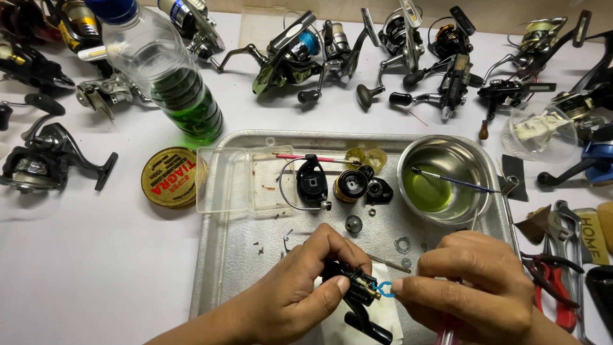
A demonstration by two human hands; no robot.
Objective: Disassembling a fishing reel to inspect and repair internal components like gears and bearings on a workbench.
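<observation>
Two hands work at the near edge, both cut off at the wrists by the frame. What lies under them is hard to make out: a white cloth (377,313) shows only in patches, and something pink below the right hand is too hidden to name. The left hand (300,287) is clenched around a black reel body (352,291), thumb pressed on its side, the handle stem pointing near. The right hand (472,281) is closed too, its fingertips pinching a small blue ring (385,289) that touches the right end of the reel body.

Both hover over a metal tray (223,255) on the white counter (96,268). Loose on the tray lie tiny screws, a gear (353,223) and washers (402,245). Farther on sit a black side plate with a wire bail (311,183), a gold spool (350,185) and another black part (379,190). At the far left of the tray, a clear plastic box (233,180) lies open with only reddish smears inside. At the far right, a steel bowl (444,179) holds yellow-green liquid with a thin brush (450,180) resting in it.

Left of the tray is a round gold tin (169,177), and beyond it a plastic bottle (163,70) with green liquid in its lower part. Red-handled pliers (552,281) lie at the right, partly cut off. Many fishing reels (319,54) line the far edge.
</observation>
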